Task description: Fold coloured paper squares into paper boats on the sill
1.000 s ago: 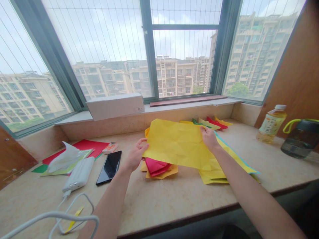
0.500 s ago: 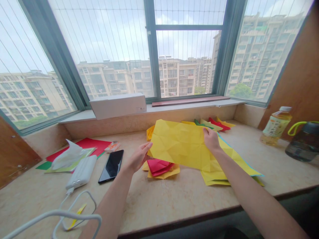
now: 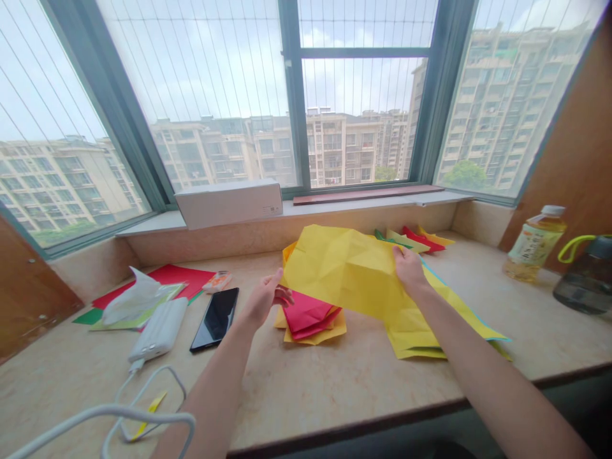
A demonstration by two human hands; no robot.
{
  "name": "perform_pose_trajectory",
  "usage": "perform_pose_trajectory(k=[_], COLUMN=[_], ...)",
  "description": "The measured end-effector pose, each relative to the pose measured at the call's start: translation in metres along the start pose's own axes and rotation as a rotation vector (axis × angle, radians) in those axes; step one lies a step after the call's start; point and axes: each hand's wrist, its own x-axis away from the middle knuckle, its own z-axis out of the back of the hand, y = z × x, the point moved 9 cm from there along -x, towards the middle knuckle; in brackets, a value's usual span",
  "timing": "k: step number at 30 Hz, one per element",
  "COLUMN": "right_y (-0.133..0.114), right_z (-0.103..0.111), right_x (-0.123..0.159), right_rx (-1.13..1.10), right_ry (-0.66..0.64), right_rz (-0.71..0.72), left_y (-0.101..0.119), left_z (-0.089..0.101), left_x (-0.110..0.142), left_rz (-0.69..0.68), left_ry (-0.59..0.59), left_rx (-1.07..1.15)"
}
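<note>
A creased yellow sheet of paper (image 3: 342,268) hangs in the air above the counter. My right hand (image 3: 410,269) is closed on its right edge, thumb on top. At the sheet's left corner is my left hand (image 3: 264,298), its thumb and fingers apart; whether the thumb still touches the edge is hard to tell. Below the sheet lies a folded red paper (image 3: 308,315) on top of folded orange paper (image 3: 329,336). More yellow sheets (image 3: 411,335), one with a blue edge, lie under and beside my right forearm.
Left on the counter (image 3: 296,395) are a black phone (image 3: 214,320), a white power bank (image 3: 159,330) with a cable, a tissue pack (image 3: 134,299) and red paper (image 3: 189,278). Folded colored papers (image 3: 415,237) lie behind; a drink bottle (image 3: 535,245) and dark water bottle (image 3: 586,280) stand right.
My left hand's fingers have spread and come away from the sheet's left corner. The yellow sheet has bent more, while my right hand keeps its grip.
</note>
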Motion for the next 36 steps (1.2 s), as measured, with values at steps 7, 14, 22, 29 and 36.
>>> perform_pose_trajectory(k=[7,14,22,29,36], right_y=[0.004,-0.002,0.009,0.001,-0.032], right_z=[-0.048,-0.060,-0.044,-0.042,-0.040], right_x=[0.031,0.047,0.028,0.034,0.040], right_rx=[-0.240,-0.245,-0.185,-0.254,-0.371], right_ry=[-0.568,-0.739,-0.626,-0.671,-0.585], right_rz=[-0.247,-0.276,-0.211,-0.236,-0.129], left_y=[0.010,-0.002,-0.010,-0.001,0.012], left_z=[-0.029,-0.003,-0.015,0.014,0.050], left_x=[0.012,0.001,0.005,-0.006,-0.002], left_rz=[0.038,0.004,0.109,-0.080,-0.158], left_ry=[-0.269,0.058,-0.154,0.174,0.452], left_rx=[0.297,0.046,-0.035,-0.116,-0.042])
